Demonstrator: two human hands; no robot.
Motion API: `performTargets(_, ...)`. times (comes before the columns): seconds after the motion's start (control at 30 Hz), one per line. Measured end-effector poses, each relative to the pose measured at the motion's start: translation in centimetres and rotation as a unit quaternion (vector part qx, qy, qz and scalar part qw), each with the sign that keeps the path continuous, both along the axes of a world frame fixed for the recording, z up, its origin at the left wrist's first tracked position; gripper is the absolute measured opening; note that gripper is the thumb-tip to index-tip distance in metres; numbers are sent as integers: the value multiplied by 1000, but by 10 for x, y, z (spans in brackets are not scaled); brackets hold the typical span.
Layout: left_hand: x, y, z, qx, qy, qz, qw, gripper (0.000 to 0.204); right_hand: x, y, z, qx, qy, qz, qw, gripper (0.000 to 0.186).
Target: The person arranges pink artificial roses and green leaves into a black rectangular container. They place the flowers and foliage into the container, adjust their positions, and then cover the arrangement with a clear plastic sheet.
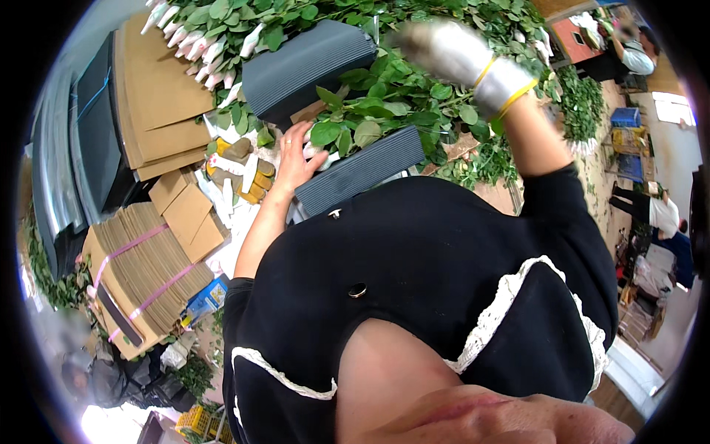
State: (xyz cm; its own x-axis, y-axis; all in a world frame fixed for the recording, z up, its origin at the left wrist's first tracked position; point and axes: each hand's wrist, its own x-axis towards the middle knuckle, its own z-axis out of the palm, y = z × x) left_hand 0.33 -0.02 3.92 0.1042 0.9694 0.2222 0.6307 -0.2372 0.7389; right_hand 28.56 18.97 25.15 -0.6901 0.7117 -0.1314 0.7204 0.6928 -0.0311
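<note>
My bare left hand (296, 159) rests with fingers slightly apart at the white-sleeved ends of the leafy cut stems (396, 103), perhaps steadying them; whether it grips, I cannot tell. Ribbed dark-grey panels (360, 172) flank the bunch, seemingly keeping it together. My right hand (447, 53), in a pale yellow-edged fabric glove, blurs above the foliage, its grip unclear

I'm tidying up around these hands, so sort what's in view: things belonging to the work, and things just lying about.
Likely in the work:
leafy stems, between both hands
ridged dark panels

Apparently lying about:
yellow-and-grey glove
pink-strapped cardboard stack
blue-and-yellow packet
</note>
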Motion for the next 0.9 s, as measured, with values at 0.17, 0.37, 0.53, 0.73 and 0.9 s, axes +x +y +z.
performTargets(0.17, -10, 12, -1, -25, 50, -75, 996, 97, 33, -60, -142, 15, 79, 15, 997, 49)
performTargets(0.37, -13, 1, -5, 0, -29, -76, 997, 70, 16, 22, -59, 28, 312, -159, 936, 27)
performTargets(0.53, -22, 13, 16, -41, -34, -98, 994, 60, -77, 133, -99, 42, 56, -50, 996, 38)
performTargets(0.73, -19, 6, 11, -73, -65, -45, 994, 70, -138, 193, -107, 10, -92, -98, 991, 32)
performTargets(0.9, -12, 1, -2, -81, -47, -59, 994, 61, -103, 194, -16, 323, 116, -61, 937, 26)
